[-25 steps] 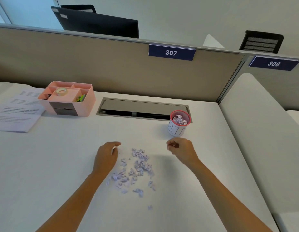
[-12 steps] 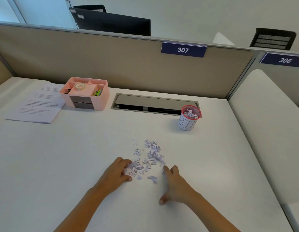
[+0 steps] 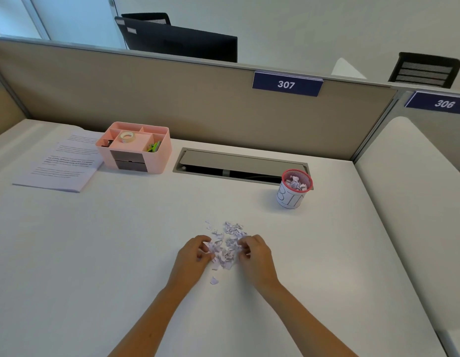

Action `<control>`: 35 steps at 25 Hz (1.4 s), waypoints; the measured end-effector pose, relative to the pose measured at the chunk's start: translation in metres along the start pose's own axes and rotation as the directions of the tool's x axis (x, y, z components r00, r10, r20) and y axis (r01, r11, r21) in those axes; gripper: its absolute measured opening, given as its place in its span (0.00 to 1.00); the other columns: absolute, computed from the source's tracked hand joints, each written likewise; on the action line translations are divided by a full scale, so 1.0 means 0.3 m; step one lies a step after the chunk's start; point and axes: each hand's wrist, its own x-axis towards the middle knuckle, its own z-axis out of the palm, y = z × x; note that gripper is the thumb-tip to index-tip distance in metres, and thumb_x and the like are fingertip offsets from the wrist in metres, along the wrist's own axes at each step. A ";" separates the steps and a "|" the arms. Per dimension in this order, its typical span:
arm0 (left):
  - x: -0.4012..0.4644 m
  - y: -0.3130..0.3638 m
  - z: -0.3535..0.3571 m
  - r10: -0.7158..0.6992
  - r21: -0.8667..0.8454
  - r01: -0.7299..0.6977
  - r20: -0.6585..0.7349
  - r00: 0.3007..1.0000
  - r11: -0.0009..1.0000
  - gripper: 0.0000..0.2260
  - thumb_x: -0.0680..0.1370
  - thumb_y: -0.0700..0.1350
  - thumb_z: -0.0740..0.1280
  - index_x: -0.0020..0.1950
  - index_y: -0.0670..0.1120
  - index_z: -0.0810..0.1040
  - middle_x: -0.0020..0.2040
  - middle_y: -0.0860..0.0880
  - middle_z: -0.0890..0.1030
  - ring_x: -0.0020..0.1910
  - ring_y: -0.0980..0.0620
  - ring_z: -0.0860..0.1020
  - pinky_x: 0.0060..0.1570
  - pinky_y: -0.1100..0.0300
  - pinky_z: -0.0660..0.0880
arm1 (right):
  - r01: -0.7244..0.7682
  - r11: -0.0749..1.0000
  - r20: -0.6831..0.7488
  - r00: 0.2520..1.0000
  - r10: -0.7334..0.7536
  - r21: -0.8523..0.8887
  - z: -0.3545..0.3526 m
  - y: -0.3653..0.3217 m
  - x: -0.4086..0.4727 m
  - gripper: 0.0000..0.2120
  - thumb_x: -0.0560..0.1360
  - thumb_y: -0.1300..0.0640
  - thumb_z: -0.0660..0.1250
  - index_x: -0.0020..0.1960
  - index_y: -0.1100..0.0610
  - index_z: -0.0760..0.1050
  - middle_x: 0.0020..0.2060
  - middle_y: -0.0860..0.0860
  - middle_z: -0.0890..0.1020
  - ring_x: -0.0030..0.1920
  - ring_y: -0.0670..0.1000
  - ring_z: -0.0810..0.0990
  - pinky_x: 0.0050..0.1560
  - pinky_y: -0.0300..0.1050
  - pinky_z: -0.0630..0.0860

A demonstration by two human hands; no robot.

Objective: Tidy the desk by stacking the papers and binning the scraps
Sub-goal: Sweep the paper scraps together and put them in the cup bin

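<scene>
Materials and surface finishes

The desk (image 3: 95,253) has a smooth, matt white top. The scraps (image 3: 227,247) are torn, crumpled paper. The bin (image 3: 294,188) is red wire mesh wrapped in a paper label. The organiser (image 3: 136,148) is smooth pink plastic. The printed papers (image 3: 61,166) are matt. The partition (image 3: 172,99) looks cloth-covered.

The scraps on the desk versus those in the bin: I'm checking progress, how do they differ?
The scraps on the desk lie loose between both hands; the scraps in the bin sit heaped inside the red-rimmed cup. The desk pile is wider and flatter. Both are torn pale paper.
</scene>
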 end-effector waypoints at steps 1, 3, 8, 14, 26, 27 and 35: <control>0.008 -0.007 -0.007 0.024 0.017 -0.024 -0.019 1.000 1.000 0.13 0.73 0.40 0.72 0.56 0.49 0.76 0.47 0.49 0.79 0.43 0.53 0.78 0.47 0.59 0.76 | 0.016 1.000 -0.032 0.999 -0.016 0.012 -0.011 0.004 0.023 0.09 0.72 0.68 0.66 0.50 0.60 0.80 0.46 0.49 0.75 0.44 0.49 0.77 0.46 0.33 0.73; 0.023 -0.022 -0.022 0.098 0.143 -0.099 0.016 0.995 0.985 0.20 0.73 0.44 0.73 0.63 0.47 0.74 0.57 0.49 0.76 0.54 0.51 0.75 0.58 0.57 0.73 | 0.032 0.999 -0.022 0.999 -0.032 0.002 -0.031 0.012 0.056 0.09 0.72 0.63 0.70 0.53 0.60 0.80 0.50 0.50 0.77 0.50 0.50 0.78 0.50 0.35 0.73; 0.043 -0.029 -0.019 0.068 0.529 -0.364 0.496 0.866 0.766 0.37 0.68 0.60 0.72 0.74 0.60 0.62 0.76 0.56 0.55 0.72 0.50 0.54 0.69 0.51 0.57 | 0.271 0.918 0.354 0.921 -0.161 -0.288 -0.027 0.047 0.072 0.25 0.71 0.51 0.72 0.67 0.52 0.73 0.69 0.52 0.69 0.70 0.52 0.64 0.68 0.43 0.61; 0.052 0.024 0.033 0.308 0.413 -0.445 0.358 0.881 0.795 0.09 0.77 0.42 0.67 0.55 0.47 0.82 0.53 0.46 0.77 0.52 0.46 0.76 0.45 0.63 0.69 | 0.328 0.839 0.247 0.939 -0.239 -0.434 -0.025 0.078 0.044 0.12 0.78 0.61 0.59 0.55 0.57 0.79 0.58 0.51 0.77 0.56 0.55 0.75 0.49 0.43 0.72; 0.260 0.332 0.089 0.012 0.164 -0.081 0.385 0.923 0.983 0.06 0.74 0.44 0.72 0.50 0.47 0.84 0.43 0.51 0.82 0.41 0.57 0.79 0.41 0.68 0.74 | -0.463 0.693 0.234 0.884 0.404 0.552 -0.347 0.053 0.202 0.05 0.70 0.71 0.71 0.45 0.67 0.81 0.38 0.61 0.84 0.33 0.50 0.82 0.40 0.39 0.82; 0.293 0.376 0.104 0.004 0.137 -0.065 0.403 0.915 0.988 0.06 0.74 0.44 0.72 0.50 0.47 0.84 0.42 0.50 0.82 0.38 0.58 0.79 0.40 0.68 0.76 | -0.456 0.683 0.223 0.886 0.406 0.570 -0.390 0.051 0.228 0.04 0.70 0.71 0.70 0.45 0.67 0.80 0.35 0.59 0.84 0.32 0.49 0.82 0.37 0.37 0.81; 0.566 0.679 0.333 -0.065 0.008 0.066 0.365 0.929 0.998 0.05 0.73 0.41 0.73 0.48 0.44 0.83 0.46 0.46 0.81 0.44 0.50 0.80 0.49 0.57 0.80 | -0.399 0.799 -0.039 0.885 0.464 0.450 -0.641 0.048 0.514 0.05 0.69 0.71 0.71 0.45 0.66 0.81 0.43 0.60 0.82 0.41 0.56 0.82 0.40 0.42 0.81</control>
